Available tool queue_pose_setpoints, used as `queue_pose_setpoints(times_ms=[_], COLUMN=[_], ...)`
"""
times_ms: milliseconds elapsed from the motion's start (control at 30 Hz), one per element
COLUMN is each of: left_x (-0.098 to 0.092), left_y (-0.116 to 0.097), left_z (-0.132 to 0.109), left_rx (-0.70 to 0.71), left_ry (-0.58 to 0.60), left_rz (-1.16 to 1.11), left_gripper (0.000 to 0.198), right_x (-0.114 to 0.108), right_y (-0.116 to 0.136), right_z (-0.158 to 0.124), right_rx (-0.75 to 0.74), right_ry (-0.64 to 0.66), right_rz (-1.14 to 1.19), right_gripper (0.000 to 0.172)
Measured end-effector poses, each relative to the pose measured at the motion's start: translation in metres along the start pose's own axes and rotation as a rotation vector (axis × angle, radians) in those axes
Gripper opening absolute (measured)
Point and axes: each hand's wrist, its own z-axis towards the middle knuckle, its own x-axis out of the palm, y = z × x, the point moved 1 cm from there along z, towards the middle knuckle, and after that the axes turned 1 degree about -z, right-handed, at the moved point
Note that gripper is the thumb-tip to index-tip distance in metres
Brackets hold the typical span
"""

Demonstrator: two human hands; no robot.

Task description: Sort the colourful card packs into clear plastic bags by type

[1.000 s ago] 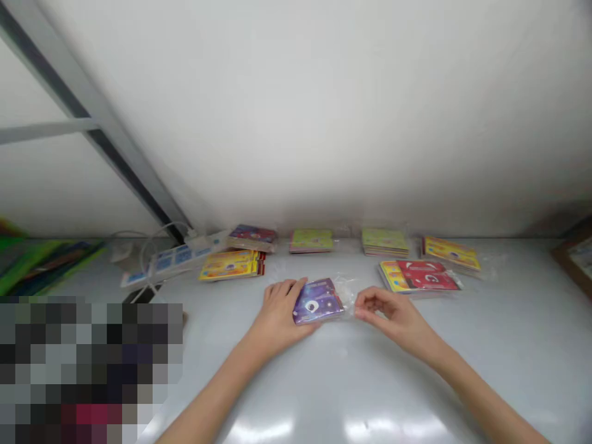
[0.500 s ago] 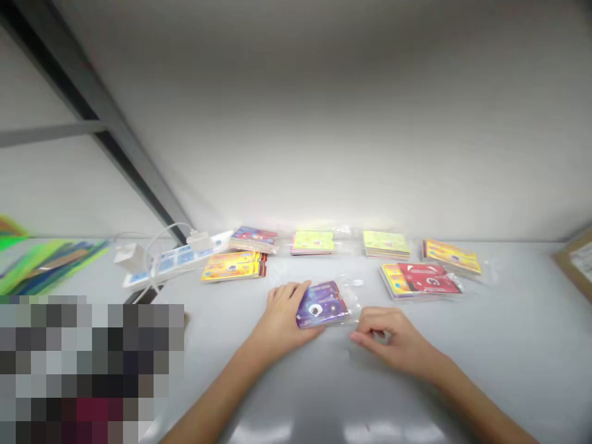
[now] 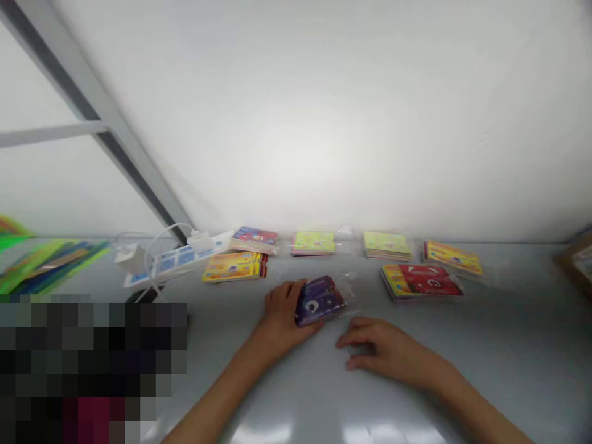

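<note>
My left hand (image 3: 283, 316) is wrapped round the left side of a purple card pack (image 3: 320, 302), thumb along its near edge and fingers over its far side. The pack is a stack of cards in a clear plastic bag, its loose end pointing right; a white eye-like round shows on top. Just right of the bag, my right hand (image 3: 380, 348) hovers over or rests on the table with thumb and fingers apart and nothing between them. Beyond it lies a bagged red and yellow card pack (image 3: 423, 281).
Along the wall lie a red-blue card pack (image 3: 254, 238), two yellow-green packs (image 3: 313, 243) (image 3: 387, 244) and an orange pack (image 3: 453, 256). Yellow cards (image 3: 234, 267) lie near a white power strip (image 3: 178, 262) with a charger and cable. A cardboard box (image 3: 578, 262) stands at right.
My right hand has let go of the bag's end and moved slightly left and nearer, its thumb and fingers parting. The purple pack has tilted slightly in my left hand. The picture's lighting differs.
</note>
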Motion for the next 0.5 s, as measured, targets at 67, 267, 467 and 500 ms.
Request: queue_pose_setpoints(times_ms=[67, 267, 467, 500], left_x=[-0.001, -0.006, -0.005, -0.005], left_y=[-0.001, -0.005, -0.001, 0.000], left_z=[0.000, 0.002, 0.002, 0.002], left_rx=[-0.008, 0.005, 0.043, 0.050], left_ry=[-0.037, -0.184, -0.115, -0.095], left_rz=[-0.024, -0.103, -0.052, -0.041], left_gripper=[0.065, 0.068, 0.067, 0.068], right_x=[0.002, 0.001, -0.013, -0.018], right_y=[0.001, 0.005, 0.012, 0.012], right_z=[0.000, 0.000, -0.008, -0.009], right_rx=[0.005, 0.028, 0.042, 0.026], right_ry=[0.009, -0.012, 0.047, -0.007], right_rz=[0.006, 0.036, 0.471, 0.535], right_gripper=[0.016, 0.008, 0.015, 0.017])
